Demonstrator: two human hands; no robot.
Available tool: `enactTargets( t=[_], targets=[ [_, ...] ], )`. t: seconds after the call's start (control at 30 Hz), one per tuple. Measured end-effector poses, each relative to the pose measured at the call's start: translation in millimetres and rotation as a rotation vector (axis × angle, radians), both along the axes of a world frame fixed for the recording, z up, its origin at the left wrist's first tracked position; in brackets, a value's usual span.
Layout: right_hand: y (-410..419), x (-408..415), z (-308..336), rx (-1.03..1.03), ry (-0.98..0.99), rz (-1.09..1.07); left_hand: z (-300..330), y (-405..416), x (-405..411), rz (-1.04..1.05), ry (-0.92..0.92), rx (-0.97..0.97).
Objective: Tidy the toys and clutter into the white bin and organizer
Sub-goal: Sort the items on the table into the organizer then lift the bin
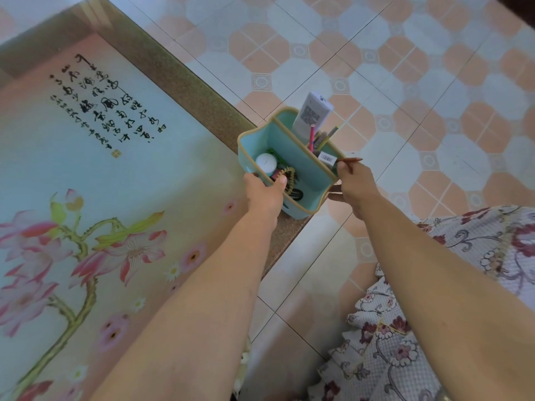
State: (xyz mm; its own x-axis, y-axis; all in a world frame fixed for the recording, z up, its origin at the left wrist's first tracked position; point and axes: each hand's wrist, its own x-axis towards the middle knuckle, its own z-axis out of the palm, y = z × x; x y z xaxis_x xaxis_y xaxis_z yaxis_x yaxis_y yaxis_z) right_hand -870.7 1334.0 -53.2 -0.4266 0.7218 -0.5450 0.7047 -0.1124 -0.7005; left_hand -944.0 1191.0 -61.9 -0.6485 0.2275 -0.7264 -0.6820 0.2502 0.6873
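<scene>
The big glass-topped desk with painted pink flowers (pixel 86 175) carries the light blue plastic organizer with a tan rim (pixel 289 157) at its far right corner, partly over the edge. The left hand (pixel 265 192) and right hand (pixel 354 183) have their fingers wrapped on the organizer's two sides, probably to keep it level. Inside the organizer stand a white remote control (pixel 312 114), a pink pencil (pixel 312 137) and a round white lid (pixel 266 163).
</scene>
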Motion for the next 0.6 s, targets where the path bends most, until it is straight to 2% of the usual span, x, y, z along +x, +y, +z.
enactTargets(
  t=[0.2, 0.3, 0.47, 0.6],
  targets=[
    [-0.2, 2.0, 10.2, -0.035, -0.064, 0.034, 5.5, -2.8, 2.1, -0.050, 0.076, -0.097],
    [-6.4, 2.9, 16.7, -0.003, -0.108, 0.053, 8.9, -9.1, -0.5, -0.055, 0.079, -0.071],
    [-34.8, -1.6, 31.5, 0.191, -0.284, 0.022, 27.9, -35.4, -7.8, -0.119, 0.123, -0.082],
    [-84.4, -18.7, 49.0, 0.287, -0.360, 0.094, 43.5, -85.4, -26.2, -0.081, 0.186, -0.099]
  ],
)
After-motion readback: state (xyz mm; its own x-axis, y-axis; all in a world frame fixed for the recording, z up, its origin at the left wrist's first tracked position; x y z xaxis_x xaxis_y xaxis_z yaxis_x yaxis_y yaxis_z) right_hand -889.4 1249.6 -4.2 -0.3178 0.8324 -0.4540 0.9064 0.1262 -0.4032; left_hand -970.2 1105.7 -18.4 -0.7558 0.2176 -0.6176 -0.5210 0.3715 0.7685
